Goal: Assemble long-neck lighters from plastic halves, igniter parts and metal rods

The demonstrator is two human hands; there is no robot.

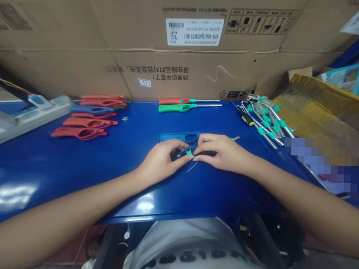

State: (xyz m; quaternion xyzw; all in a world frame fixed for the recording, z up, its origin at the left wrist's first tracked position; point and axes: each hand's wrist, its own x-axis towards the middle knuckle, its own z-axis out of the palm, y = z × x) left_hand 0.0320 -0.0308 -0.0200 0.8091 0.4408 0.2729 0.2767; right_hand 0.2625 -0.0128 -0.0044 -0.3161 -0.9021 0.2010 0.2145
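Note:
My left hand (163, 157) and my right hand (221, 151) meet at the middle of the blue table (78, 166). Both pinch a small lighter insert (188, 153) with a teal collar, a dark body and a thin metal tube that sticks out past my right hand. A thin wire hangs below it. Just behind my fingers lies a blue lighter shell half (179, 137), flat on the table.
Red and blue lighter shell halves (85, 123) are stacked at the left. A red lighter (180, 101) and a green lighter (183, 107) lie at the back. Several teal-collared inserts (265, 118) are piled at the right. Cardboard boxes (182, 44) wall the rear.

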